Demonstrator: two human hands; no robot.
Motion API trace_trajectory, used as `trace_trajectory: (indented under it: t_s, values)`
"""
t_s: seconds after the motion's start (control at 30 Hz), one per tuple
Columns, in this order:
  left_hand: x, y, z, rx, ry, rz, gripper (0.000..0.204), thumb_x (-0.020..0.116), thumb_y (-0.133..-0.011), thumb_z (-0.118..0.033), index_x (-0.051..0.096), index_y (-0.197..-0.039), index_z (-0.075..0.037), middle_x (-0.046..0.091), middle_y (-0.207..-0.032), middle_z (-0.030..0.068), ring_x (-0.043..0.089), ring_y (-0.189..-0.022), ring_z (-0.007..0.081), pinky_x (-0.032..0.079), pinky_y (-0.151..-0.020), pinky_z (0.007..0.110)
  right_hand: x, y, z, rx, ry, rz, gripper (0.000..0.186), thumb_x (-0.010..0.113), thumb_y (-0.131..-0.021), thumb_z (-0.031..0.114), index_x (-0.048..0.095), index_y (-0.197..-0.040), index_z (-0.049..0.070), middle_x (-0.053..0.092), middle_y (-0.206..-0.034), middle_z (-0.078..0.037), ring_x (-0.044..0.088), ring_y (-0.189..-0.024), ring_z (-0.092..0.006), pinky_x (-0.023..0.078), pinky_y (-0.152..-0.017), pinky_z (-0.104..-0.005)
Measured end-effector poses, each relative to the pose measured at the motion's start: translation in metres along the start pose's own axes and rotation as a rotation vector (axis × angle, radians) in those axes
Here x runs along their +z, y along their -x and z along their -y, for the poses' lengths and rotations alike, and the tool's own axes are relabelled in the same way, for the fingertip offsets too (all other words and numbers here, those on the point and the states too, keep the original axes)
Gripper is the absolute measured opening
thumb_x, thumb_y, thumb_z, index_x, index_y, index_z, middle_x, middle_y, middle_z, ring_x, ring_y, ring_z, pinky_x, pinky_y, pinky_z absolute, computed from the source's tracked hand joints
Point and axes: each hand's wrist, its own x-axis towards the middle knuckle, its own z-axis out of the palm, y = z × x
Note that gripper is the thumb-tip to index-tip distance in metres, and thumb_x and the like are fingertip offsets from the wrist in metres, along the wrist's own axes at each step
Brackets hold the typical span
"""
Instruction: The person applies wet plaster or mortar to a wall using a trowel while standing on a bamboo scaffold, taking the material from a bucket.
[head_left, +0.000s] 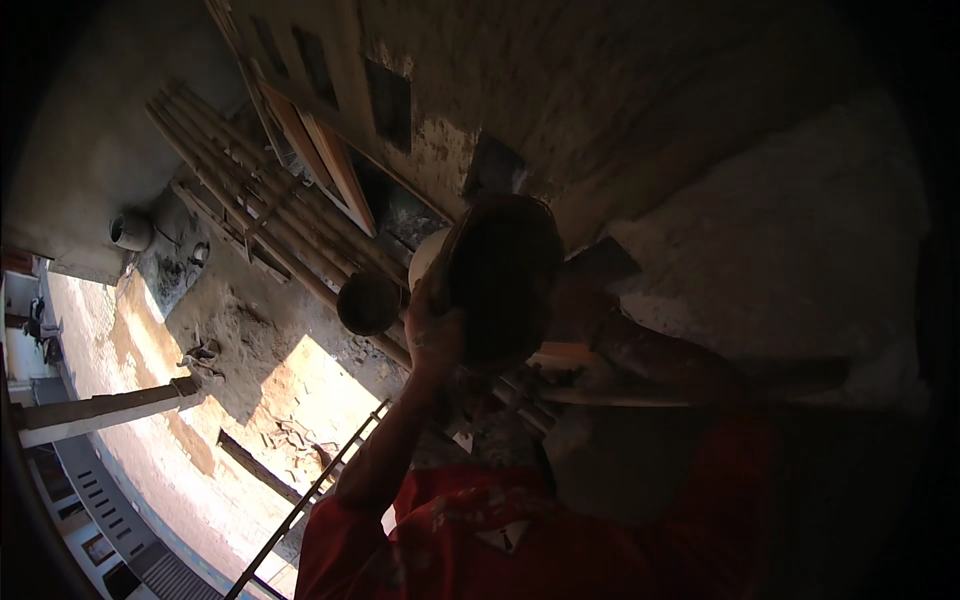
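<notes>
A dark, round basin (505, 275) is raised in front of me, its wide face deep in shadow. My left hand (437, 335) grips the basin's left side, fingers closed on its edge. On the other side, my right hand (578, 312) is close to the basin, but it is so dark there that its fingers do not show. Part of a pale rounded thing (424, 258) shows behind the basin's left edge. Just left of my left hand is a smaller dark bucket (368, 303).
Long poles (250, 205) form a raised platform at the left, beside wooden frame pieces (325, 160). Rough wall (640, 110) with dark square openings rises ahead. Far left stand a bucket (131, 231) and a concrete post (110, 408). Rubble (297, 440) lies on sunlit ground below.
</notes>
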Motion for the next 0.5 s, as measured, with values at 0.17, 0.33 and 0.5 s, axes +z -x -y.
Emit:
trace_trajectory:
  t_s: [0.17, 0.33, 0.5]
  values:
    - [-0.011, -0.003, -0.035, 0.039, 0.125, 0.016, 0.065, 0.052, -0.066, 0.004, 0.050, -0.130, 0.004, 0.064, -0.113, 0.0139, 0.059, -0.106, 0.0194, 0.044, -0.094, 0.030, 0.031, -0.005, 0.003, -0.450, -0.341, -0.227, 0.031, 0.061, -0.085, 0.023, 0.059, -0.113, 0.008, 0.064, -0.091, -0.010, 0.065, -0.079, -0.0272, 0.054, -0.069, -0.0396]
    - [-0.033, -0.008, -0.015, -0.090, 0.276, -0.024, 0.063, 0.052, -0.066, 0.004, 0.051, -0.129, 0.004, 0.064, -0.109, 0.0120, 0.059, -0.103, 0.0198, 0.045, -0.092, 0.029, -0.012, -0.001, 0.016, -0.391, -0.616, -0.274, 0.027, 0.061, -0.085, 0.023, 0.061, -0.107, 0.009, 0.062, -0.098, -0.010, 0.066, -0.083, -0.0256, 0.054, -0.071, -0.0394]
    - [-0.054, -0.013, -0.001, -0.093, 0.402, -0.179, 0.064, 0.056, -0.065, 0.005, 0.049, -0.129, 0.004, 0.063, -0.107, 0.0090, 0.061, -0.099, 0.0189, 0.047, -0.089, 0.028, -0.076, -0.004, 0.020, -0.152, -0.699, -0.240, 0.025, 0.061, -0.085, 0.017, 0.060, -0.109, 0.008, 0.065, -0.093, -0.011, 0.066, -0.085, -0.0260, 0.053, -0.074, -0.0375]
